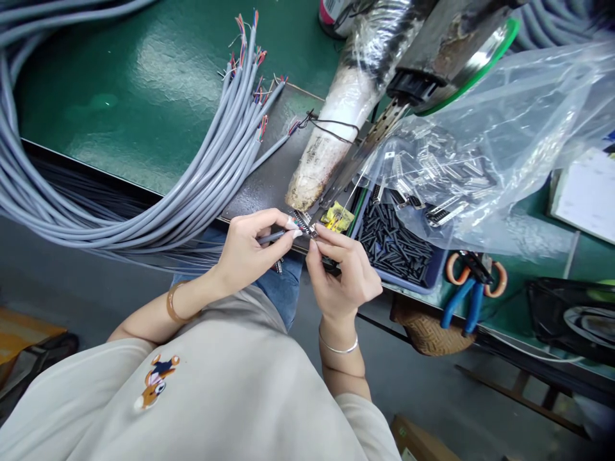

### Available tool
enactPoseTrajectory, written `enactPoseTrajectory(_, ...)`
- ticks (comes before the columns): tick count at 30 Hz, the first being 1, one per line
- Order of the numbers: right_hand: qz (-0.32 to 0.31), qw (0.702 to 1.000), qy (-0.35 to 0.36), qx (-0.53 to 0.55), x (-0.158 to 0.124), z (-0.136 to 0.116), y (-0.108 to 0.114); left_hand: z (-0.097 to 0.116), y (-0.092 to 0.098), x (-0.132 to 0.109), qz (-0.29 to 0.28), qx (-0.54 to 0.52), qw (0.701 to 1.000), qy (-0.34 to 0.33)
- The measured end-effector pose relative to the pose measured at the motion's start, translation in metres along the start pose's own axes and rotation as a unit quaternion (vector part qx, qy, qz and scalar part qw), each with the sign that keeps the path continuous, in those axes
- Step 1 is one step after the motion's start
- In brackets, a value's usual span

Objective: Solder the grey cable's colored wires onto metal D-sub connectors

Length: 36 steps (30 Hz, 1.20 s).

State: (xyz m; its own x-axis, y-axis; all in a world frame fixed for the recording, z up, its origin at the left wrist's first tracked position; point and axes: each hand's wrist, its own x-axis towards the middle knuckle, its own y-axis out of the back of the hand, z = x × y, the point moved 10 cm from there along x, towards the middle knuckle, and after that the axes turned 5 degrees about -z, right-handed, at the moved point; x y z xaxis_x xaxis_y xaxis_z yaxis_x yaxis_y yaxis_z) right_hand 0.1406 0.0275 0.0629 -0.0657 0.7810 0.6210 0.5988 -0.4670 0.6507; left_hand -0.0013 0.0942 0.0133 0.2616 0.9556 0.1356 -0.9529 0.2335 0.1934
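Observation:
My left hand (252,246) pinches the end of a grey cable (271,237), where thin coloured wires fan out between thumb and finger. Those wires meet a small metal multi-pin connector (306,225), held at its right end by the fingertips of my right hand (343,266). Just above the connector is the brown-stained tip of a white plastic-wrapped tube (319,150). Beside it a slotted metal bar slants down towards my fingers. A crumpled yellow pad (337,218) lies right of the connector. Whether each wire is fixed to a pin is too small to tell.
A thick bundle of grey cables (192,205) with stripped ends curves over the left side. To the right are a blue tray (435,275) of short black tubes, a clear bag (519,115) of metal connectors, blue-handled pliers (466,298) and orange-handled scissors (500,282).

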Motion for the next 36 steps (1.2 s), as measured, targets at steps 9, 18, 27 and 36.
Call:
enactPoseTrajectory(9,0.019,0.999,0.003,0.036,-0.009,0.003,0.004,-0.027,-0.011,0.0,-0.055,-0.159,0.975,0.143)
enactPoseTrajectory(18,-0.009,0.992,-0.051,0.116,-0.015,0.017,-0.003,-0.019,-0.034,-0.015,-0.185,-0.272,0.926,0.186)
enactPoseTrajectory(27,-0.037,0.9,-0.267,0.342,-0.027,0.048,-0.022,-0.012,-0.03,-0.023,-0.163,-0.254,0.943,0.139)
enactPoseTrajectory(36,-0.03,0.897,-0.272,0.347,-0.03,0.046,-0.025,-0.01,-0.036,-0.029,-0.191,-0.262,0.935,0.143)
